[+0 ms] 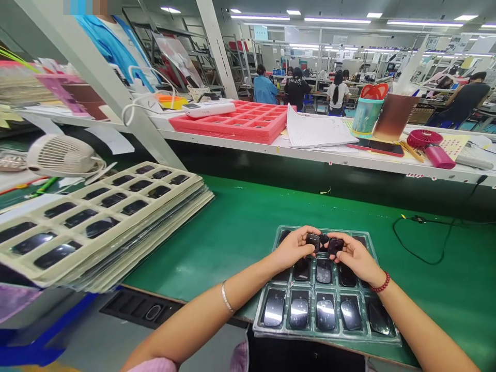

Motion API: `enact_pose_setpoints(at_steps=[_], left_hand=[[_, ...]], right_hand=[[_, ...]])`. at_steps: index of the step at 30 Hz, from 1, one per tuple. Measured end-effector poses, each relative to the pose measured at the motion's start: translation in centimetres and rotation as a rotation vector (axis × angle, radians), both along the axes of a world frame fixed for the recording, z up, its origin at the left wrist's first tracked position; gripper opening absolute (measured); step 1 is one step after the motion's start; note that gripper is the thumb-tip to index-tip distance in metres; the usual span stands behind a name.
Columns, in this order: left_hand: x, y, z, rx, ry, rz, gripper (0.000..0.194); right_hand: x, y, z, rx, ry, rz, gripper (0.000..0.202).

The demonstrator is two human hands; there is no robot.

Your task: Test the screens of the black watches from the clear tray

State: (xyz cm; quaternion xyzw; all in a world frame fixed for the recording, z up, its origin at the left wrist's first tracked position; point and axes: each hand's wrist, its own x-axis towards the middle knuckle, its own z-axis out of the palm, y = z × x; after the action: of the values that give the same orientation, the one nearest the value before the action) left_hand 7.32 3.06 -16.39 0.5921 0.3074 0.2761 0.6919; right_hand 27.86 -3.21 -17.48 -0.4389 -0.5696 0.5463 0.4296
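Black piece [313, 242] pinched in the left grip [297, 249], second piece [335, 247] pinched in the right grip [354, 256], both over the clear tray [294, 334]. Looks mid-handling imo, next move just needs a light, steady pinch.

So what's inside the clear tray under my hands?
The tray holds dark pieces: five in the front row, more behind. There, your left hand and right hand block parts, so I can't count all.
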Motion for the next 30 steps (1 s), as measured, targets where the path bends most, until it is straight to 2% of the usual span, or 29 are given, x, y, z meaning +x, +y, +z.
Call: enact_pose_setpoints(at_steps=[5,7,9,11,15,17,20,22,24,27,30], left_hand=[[0.2,0.1,0.1,0.032,0.022,-0.011,0.043],[0.1,0.1,0.4,0.063,0.032,-0.004,0.037],[-0.4,0.0,1.1,0.160,0.090,0.000,0.024],[-1.5,-0.3,1.9,0.351,0.236,-0.005,0.013],[-5.1,-1.3,2.8,0.757,0.529,0.000,0.009],[-6.6,-1.9,2.4,0.861,0.639,0.010,0.011],[-7.7,-2.7,1.4,0.919,0.780,0.058,0.013],[-7.4,-3.0,0.9,0.946,0.784,0.077,0.018],[-6.6,-3.2,0.8,0.986,0.757,0.026,0.022],[-5.2,-3.2,1.2,1.023,0.759,-0.085,0.027],[-4.6,-3.9,1.8,1.042,0.713,-0.098,0.023]], right_hand=[[-0.3,-0.1,0.0,0.013,-0.008,0.015,0.042],[-0.2,0.0,0.2,0.025,-0.012,-0.004,0.040],[0.5,0.1,0.6,0.063,-0.055,-0.045,0.029],[1.9,0.2,1.3,0.128,-0.203,-0.119,0.017],[5.3,0.2,2.0,0.268,-0.771,-0.329,0.015],[6.3,0.3,1.5,0.306,-0.930,-0.368,0.016],[6.7,0.6,0.0,0.318,-1.002,-0.392,0.019],[6.6,0.9,-0.8,0.333,-1.061,-0.400,0.025],[6.6,1.1,-1.2,0.349,-1.094,-0.393,0.029],[6.5,1.0,-1.0,0.384,-1.064,-0.388,0.029],[6.6,0.5,-0.8,0.454,-1.001,-0.397,0.030]])
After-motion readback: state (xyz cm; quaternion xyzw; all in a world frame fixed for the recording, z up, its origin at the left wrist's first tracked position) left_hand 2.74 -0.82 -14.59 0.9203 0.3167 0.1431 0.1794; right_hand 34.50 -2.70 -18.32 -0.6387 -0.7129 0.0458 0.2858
